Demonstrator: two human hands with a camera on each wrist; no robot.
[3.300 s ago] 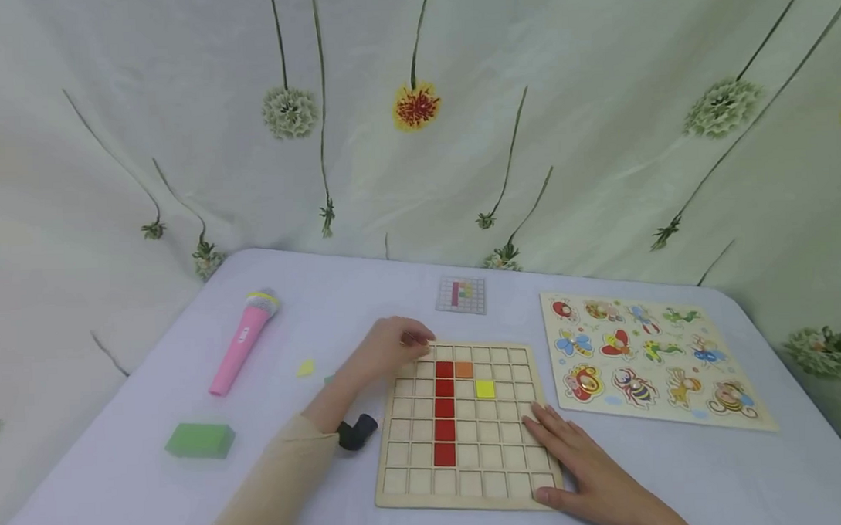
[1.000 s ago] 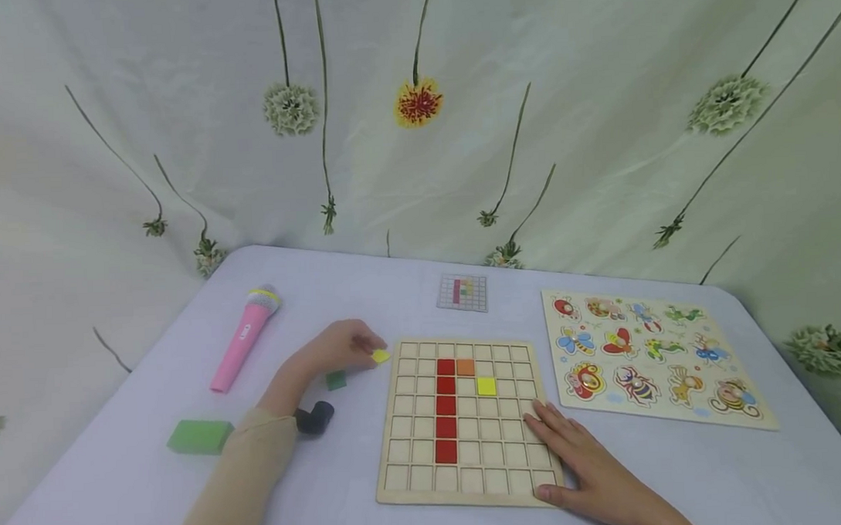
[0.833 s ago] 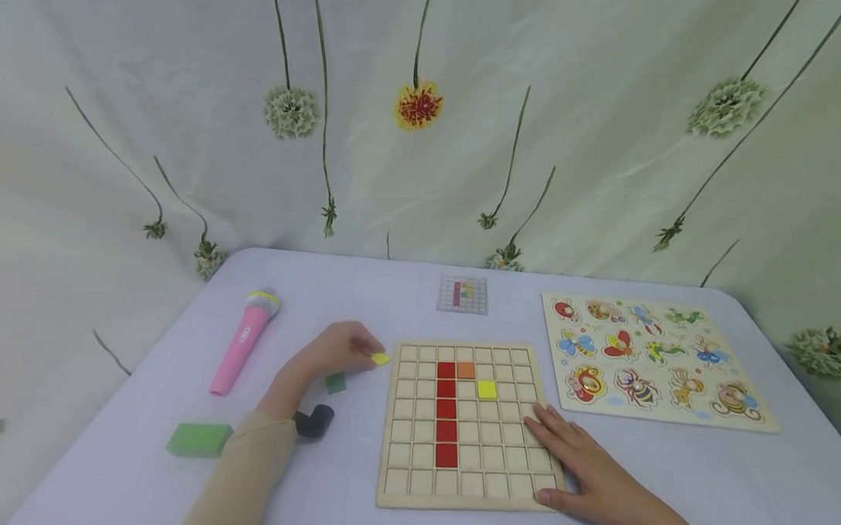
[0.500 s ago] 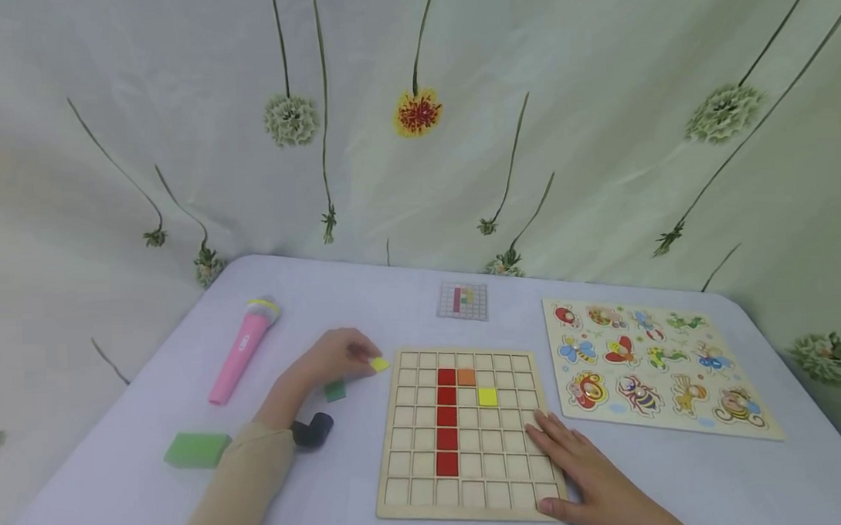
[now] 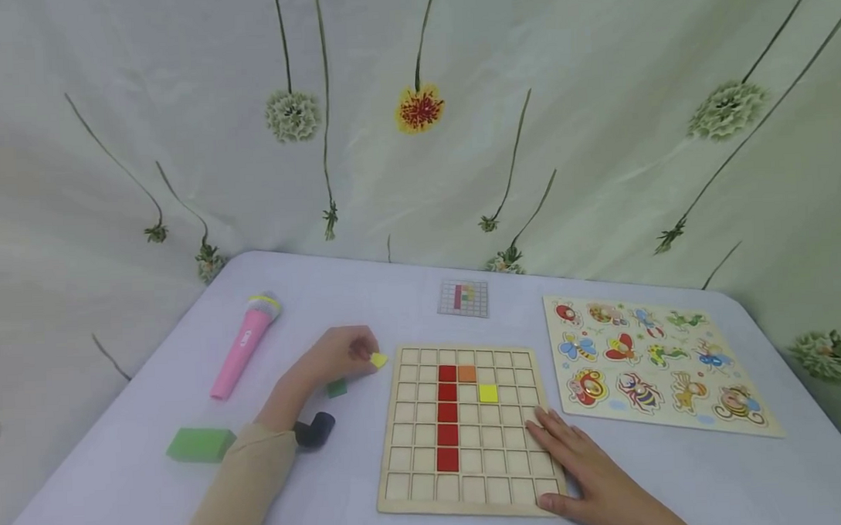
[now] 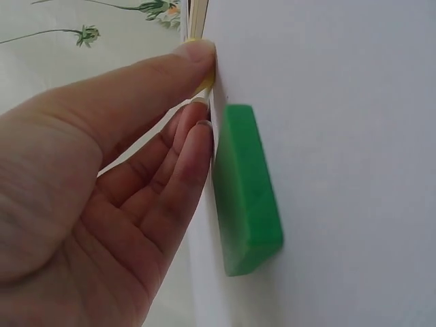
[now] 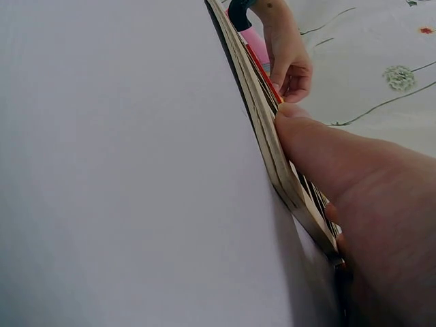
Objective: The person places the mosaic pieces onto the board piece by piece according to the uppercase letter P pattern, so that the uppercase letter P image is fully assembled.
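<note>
My left hand [image 5: 342, 352] pinches a small yellow square tile [image 5: 378, 360] between thumb and fingertips, just left of the wooden grid board [image 5: 472, 509]. In the left wrist view the thumb mostly covers that tile. A small green tile [image 6: 248, 191] lies close beneath the hand, partly hidden by it in the head view. On the board sit a column of several red tiles [image 5: 447, 412], one orange tile [image 5: 467, 374] and another yellow tile [image 5: 488, 393]. My right hand [image 5: 591, 477] rests on the board's right edge, fingers extended, thumb near the lower corner.
A small pattern card [image 5: 463, 299] lies behind the board. An insect picture puzzle [image 5: 663, 362] is at the right. To the left are a pink toy microphone [image 5: 242, 346] and a green block [image 5: 200, 445]. A black device [image 5: 315, 431] shows by the left wrist.
My left hand has moved left from the board's upper left corner and picked up the loose yellow tile, turning it slightly lately. The right hand stays on the board.
</note>
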